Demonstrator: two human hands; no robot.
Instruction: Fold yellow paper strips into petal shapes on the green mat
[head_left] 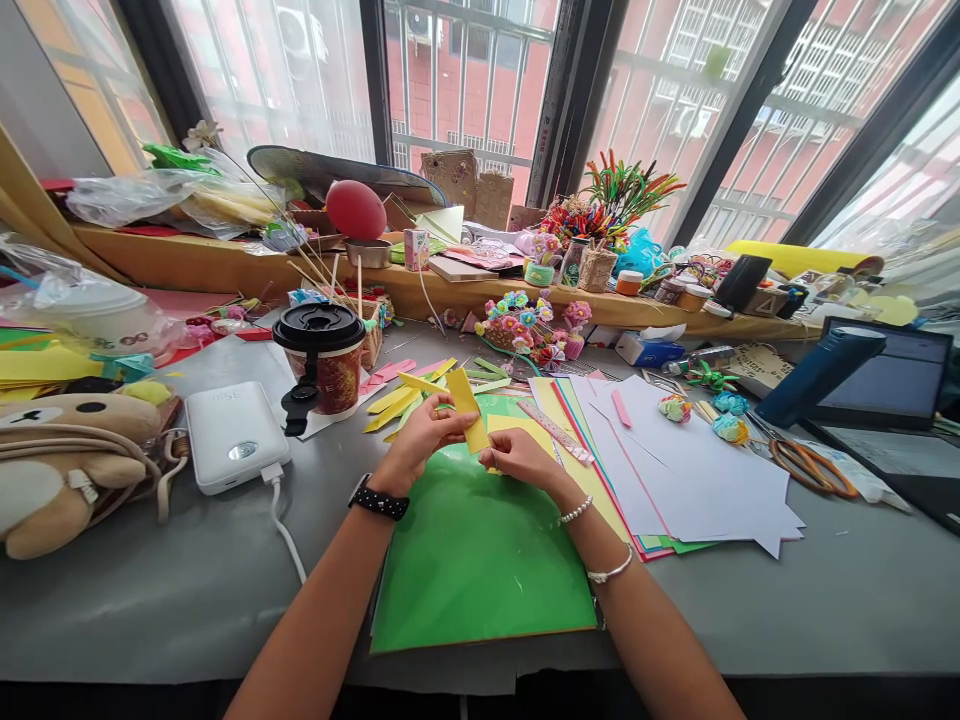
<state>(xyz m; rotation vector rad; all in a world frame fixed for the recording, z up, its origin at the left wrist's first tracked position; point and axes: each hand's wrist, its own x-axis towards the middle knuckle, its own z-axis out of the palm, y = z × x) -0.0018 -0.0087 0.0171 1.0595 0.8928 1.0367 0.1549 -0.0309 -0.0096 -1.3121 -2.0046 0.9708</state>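
A folded yellow paper strip (466, 405) is pinched in my left hand (427, 435), between thumb and fingers, and stands tilted above a green sheet (487, 560). My right hand (521, 457) is closed close to the strip's lower end. Its fingertips press together there, and whatever they hold is too small to make out. Under and behind the hands lies another piece of yellow paper (529, 428). Cut yellow strips (394, 402) are heaped just beyond my left hand. A patterned ruler (555, 432) lies to the right of my right hand.
Left are a lidded coffee cup (330, 360), a white power bank (234, 435) with its cable and a plush bear (67, 460). Right are stacked white paper (690, 470), orange-handled scissors (814, 470) and a laptop (892, 370). Behind stand paper flowers (517, 320) and a cluttered ledge (480, 290).
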